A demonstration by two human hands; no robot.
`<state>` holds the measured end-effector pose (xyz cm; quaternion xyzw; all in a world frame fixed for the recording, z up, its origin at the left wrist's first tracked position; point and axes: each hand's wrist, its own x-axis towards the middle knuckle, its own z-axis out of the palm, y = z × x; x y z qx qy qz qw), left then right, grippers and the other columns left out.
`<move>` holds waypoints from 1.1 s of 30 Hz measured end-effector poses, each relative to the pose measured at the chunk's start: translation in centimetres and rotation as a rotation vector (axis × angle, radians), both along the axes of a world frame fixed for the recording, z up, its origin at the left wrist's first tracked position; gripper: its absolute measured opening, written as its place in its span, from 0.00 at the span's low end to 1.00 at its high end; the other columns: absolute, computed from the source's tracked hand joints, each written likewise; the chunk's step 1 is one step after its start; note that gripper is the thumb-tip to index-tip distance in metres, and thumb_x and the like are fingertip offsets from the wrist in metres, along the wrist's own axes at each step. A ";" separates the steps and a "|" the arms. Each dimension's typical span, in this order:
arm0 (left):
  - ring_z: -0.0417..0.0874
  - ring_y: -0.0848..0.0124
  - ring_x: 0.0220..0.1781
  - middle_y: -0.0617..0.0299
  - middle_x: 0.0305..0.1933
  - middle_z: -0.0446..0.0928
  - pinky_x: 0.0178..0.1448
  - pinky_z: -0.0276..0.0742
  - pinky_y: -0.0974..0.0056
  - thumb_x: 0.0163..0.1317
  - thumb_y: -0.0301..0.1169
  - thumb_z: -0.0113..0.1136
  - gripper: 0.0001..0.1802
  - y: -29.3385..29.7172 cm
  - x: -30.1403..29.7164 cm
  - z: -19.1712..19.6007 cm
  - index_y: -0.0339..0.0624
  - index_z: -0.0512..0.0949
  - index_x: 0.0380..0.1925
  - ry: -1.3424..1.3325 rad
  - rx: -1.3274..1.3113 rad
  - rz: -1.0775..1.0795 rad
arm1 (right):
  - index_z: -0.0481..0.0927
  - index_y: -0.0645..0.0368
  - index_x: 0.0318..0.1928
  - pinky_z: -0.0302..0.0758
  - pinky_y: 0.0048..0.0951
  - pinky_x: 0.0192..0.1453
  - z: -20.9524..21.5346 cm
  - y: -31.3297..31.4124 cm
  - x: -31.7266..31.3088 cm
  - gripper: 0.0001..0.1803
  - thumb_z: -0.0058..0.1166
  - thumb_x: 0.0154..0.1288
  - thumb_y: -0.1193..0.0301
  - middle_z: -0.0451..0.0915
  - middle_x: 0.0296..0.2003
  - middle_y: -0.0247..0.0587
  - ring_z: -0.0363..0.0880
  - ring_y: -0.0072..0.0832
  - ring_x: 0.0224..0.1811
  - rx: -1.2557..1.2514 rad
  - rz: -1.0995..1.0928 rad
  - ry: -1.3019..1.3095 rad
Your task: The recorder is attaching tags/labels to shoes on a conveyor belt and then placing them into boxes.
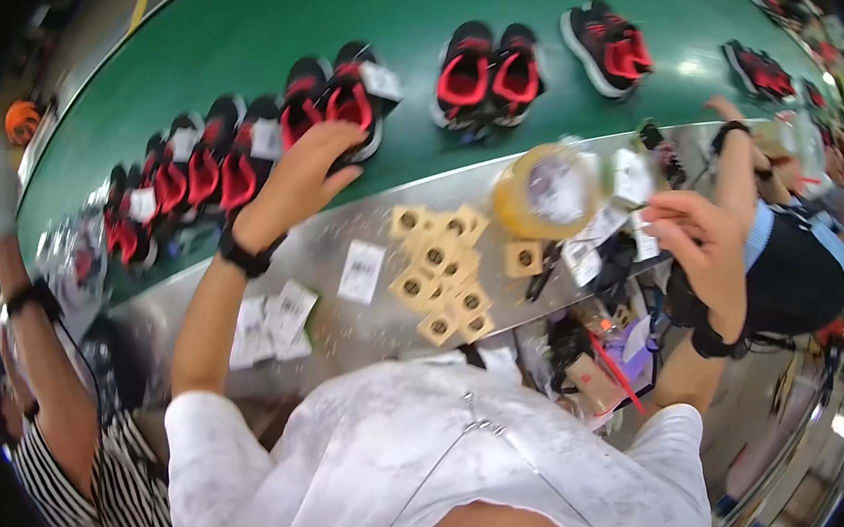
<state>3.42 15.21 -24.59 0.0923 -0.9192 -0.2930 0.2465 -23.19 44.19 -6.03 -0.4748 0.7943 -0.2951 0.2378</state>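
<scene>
left hand [294, 182]: fingers on black-and-red shoe [351, 97] on green belt [263, 19] | right hand [699, 248]: pinching small white tag [644, 245], well apart

L arm comes up from lower edge, bare forearm stretched forward & up, dark band round the wrist. Left hand [294, 180] seen from the back, palm down, fingers [338, 136] spread a little & curled slightly forward at the tips; can't tell if the grip is closed. R arm bent at the elbow, forearm upright, dark band at the wrist too. Right hand [700, 243] raised, turned inward toward the L, thumb & forefinger tips pinched together, other fingers loosely folded behind.
</scene>
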 end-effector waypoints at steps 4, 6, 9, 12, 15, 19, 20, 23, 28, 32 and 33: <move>0.65 0.55 0.64 0.53 0.61 0.67 0.65 0.62 0.58 0.53 0.29 0.62 0.29 0.3 -0.1 -1.9 0.40 0.67 0.57 -0.152 -0.035 0.001 | 0.77 0.67 0.44 0.75 0.19 0.37 -1.4 0.5 -0.2 0.11 0.53 0.59 0.78 0.82 0.34 0.40 0.80 0.20 0.36 0.010 0.037 -0.047; 0.61 0.56 0.66 0.56 0.63 0.64 0.67 0.59 0.56 0.54 0.32 0.62 0.31 1.0 -0.5 -2.8 0.43 0.66 0.59 -0.195 -0.151 0.016 | 0.77 0.67 0.44 0.74 0.19 0.37 -2.0 0.8 0.2 0.11 0.53 0.60 0.78 0.82 0.34 0.41 0.80 0.20 0.36 0.013 0.026 -0.059; 0.54 0.58 0.70 0.61 0.68 0.58 0.70 0.53 0.51 0.54 0.38 0.62 0.34 1.5 -1.1 -3.5 0.49 0.64 0.61 -0.292 -0.384 0.009 | 0.77 0.67 0.44 0.74 0.19 0.38 -2.6 1.5 0.7 0.12 0.53 0.60 0.79 0.82 0.35 0.41 0.80 0.20 0.36 0.012 0.013 -0.094; 0.50 0.62 0.73 0.67 0.70 0.55 0.71 0.45 0.46 0.53 0.41 0.62 0.34 0.0 -0.9 -4.8 0.55 0.64 0.61 -0.407 -0.583 -0.029 | 0.77 0.67 0.45 0.74 0.19 0.39 -2.7 2.2 1.3 0.12 0.53 0.60 0.79 0.82 0.35 0.41 0.80 0.20 0.36 0.019 0.041 -0.022; 0.50 0.63 0.73 0.67 0.70 0.54 0.71 0.45 0.46 0.53 0.40 0.62 0.32 -1.2 -0.5 -5.9 0.54 0.66 0.59 -0.574 -0.761 -0.012 | 0.77 0.67 0.44 0.74 0.19 0.38 -3.6 2.5 1.7 0.12 0.54 0.58 0.79 0.82 0.34 0.40 0.79 0.20 0.35 0.004 -0.013 -0.101; 0.54 0.61 0.71 0.63 0.69 0.56 0.70 0.51 0.48 0.48 0.38 0.66 0.34 1.5 -1.2 -4.8 0.47 0.67 0.57 -0.334 -0.577 -0.028 | 0.78 0.64 0.44 0.75 0.22 0.35 -9.3 2.0 5.0 0.14 0.58 0.56 0.76 0.82 0.34 0.38 0.80 0.22 0.33 0.138 0.050 -0.214; 0.54 0.61 0.71 0.63 0.69 0.56 0.70 0.51 0.48 0.48 0.38 0.66 0.34 3.1 -1.4 -4.5 0.47 0.67 0.57 -0.336 -0.566 -0.041 | 0.77 0.63 0.45 0.76 0.23 0.35 -11.1 1.9 6.5 0.16 0.59 0.54 0.75 0.81 0.35 0.39 0.80 0.24 0.32 0.132 0.108 -0.230; 0.53 0.56 0.71 0.57 0.70 0.53 0.69 0.52 0.48 0.41 0.45 0.70 0.44 8.3 -1.1 -3.1 0.47 0.64 0.60 -0.265 -0.203 -0.254 | 0.73 0.61 0.49 0.77 0.29 0.37 -15.6 2.7 10.1 0.23 0.62 0.50 0.74 0.77 0.42 0.40 0.80 0.32 0.36 0.136 0.285 -0.087; 0.48 0.48 0.72 0.48 0.72 0.47 0.69 0.47 0.43 0.28 0.54 0.73 0.61 15.2 0.8 -4.5 0.50 0.56 0.66 -0.433 -0.131 -0.353 | 0.68 0.59 0.50 0.76 0.34 0.43 -19.3 3.5 12.1 0.28 0.62 0.46 0.74 0.67 0.48 0.41 0.74 0.39 0.46 0.214 0.365 0.213; 0.46 0.49 0.73 0.50 0.72 0.47 0.70 0.44 0.42 0.30 0.54 0.72 0.59 16.2 1.0 -6.2 0.50 0.57 0.66 -0.431 -0.122 -0.283 | 0.69 0.59 0.48 0.76 0.35 0.42 -20.5 3.3 11.7 0.25 0.61 0.48 0.74 0.68 0.47 0.41 0.75 0.39 0.45 0.157 0.375 0.235; 0.46 0.49 0.73 0.50 0.72 0.47 0.70 0.44 0.42 0.30 0.54 0.72 0.59 16.1 0.8 -6.4 0.50 0.57 0.66 -0.428 -0.125 -0.282 | 0.69 0.59 0.48 0.76 0.34 0.42 -20.8 2.9 11.8 0.25 0.61 0.48 0.74 0.69 0.46 0.41 0.75 0.39 0.45 0.140 0.362 0.245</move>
